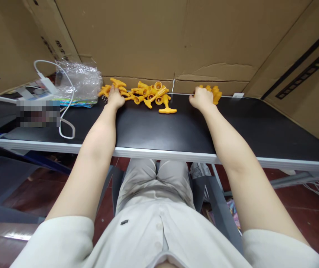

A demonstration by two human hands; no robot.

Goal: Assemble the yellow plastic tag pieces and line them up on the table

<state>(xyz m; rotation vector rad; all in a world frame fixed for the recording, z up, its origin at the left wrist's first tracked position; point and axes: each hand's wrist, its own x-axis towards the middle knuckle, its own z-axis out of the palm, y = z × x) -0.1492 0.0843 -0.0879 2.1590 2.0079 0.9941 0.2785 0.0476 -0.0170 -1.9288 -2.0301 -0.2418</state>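
Yellow T-handles (147, 91) lie heaped between the left hand (116, 98) and right hand (203, 98), more at each; whether either grips any is unclear.

- A single head-worn camera gives the view, looking from above the wearer's collar, forward and steeply down.
- It faces across the bench (165, 130) from its near edge toward its far edge, where a cardboard wall (148, 41) closes the view.
- The shirt (159, 223) is nearest, filling the bottom; the near edge crosses mid-picture, and the far edge lies beyond it.
- The field is wide, taking in both outstretched arms, with the left fingers (114, 90) and right fingers (199, 92) near the far edge.
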